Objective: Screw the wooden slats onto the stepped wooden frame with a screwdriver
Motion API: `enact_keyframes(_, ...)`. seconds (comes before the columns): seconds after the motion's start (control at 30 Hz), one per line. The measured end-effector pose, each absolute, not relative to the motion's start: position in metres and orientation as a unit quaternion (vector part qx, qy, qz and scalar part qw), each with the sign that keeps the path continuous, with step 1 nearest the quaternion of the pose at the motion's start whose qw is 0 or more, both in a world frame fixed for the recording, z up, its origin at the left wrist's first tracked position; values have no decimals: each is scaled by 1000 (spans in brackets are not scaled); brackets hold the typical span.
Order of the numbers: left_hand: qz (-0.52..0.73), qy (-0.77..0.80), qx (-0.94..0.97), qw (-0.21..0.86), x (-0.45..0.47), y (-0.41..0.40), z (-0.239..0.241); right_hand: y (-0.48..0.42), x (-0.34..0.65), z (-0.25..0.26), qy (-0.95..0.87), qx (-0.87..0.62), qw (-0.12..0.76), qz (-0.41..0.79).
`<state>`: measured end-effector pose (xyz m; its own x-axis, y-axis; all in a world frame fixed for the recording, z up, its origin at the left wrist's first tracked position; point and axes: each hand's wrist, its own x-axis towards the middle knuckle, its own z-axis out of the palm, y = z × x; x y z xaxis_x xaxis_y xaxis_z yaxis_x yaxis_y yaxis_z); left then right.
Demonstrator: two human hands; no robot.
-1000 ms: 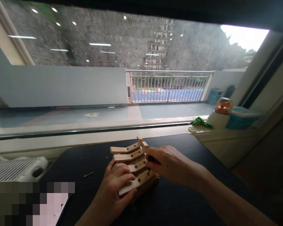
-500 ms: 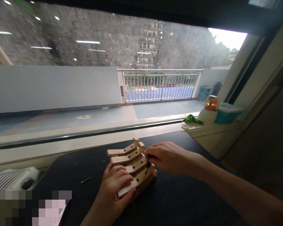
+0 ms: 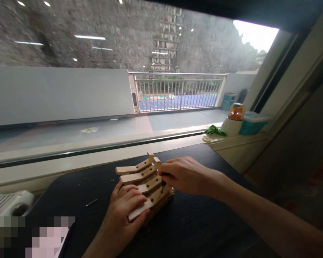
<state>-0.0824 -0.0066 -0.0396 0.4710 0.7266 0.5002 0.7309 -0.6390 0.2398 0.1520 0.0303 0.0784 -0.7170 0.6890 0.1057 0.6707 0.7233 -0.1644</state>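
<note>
A wooden assembly (image 3: 140,173) of several hinged slats lies on the black table (image 3: 193,229) before a window. My left hand (image 3: 123,215) rests on its near end, fingers curled over the nearest slat and pressing it down. My right hand (image 3: 185,175) is closed on a small dark tool (image 3: 163,179) whose tip stands on the slats near the assembly's right end.
A thin metal pin (image 3: 92,202) lies on the table to the left. A white appliance (image 3: 8,204) sits at the far left. On the sill at right stand a white and orange jug (image 3: 233,120), a teal box (image 3: 251,123) and a green cloth (image 3: 214,130).
The view has swung a little right and down. Both hands stay on the wooden assembly in nearly the same grip.
</note>
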Motion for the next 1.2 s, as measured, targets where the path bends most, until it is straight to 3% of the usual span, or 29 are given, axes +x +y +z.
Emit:
enact_keyframes(0.37, -293, -414, -862, 19, -84, -6, -42, 32, 143, 67, -890, -446, 86, 19)
enact_keyframes(0.6, -298, -411, -861, 16, -84, -4, -42, 31, 148, 78, -930, -361, 62, 23)
enact_keyframes(0.97, -316, -396, -862, 16, -85, -2, -44, 36, 145, 68, -896, -440, 61, 6)
enact_keyframes(1.2, -308, -404, -861, 28, -86, -3, -46, 31, 150, 81, -922, -384, 49, 8)
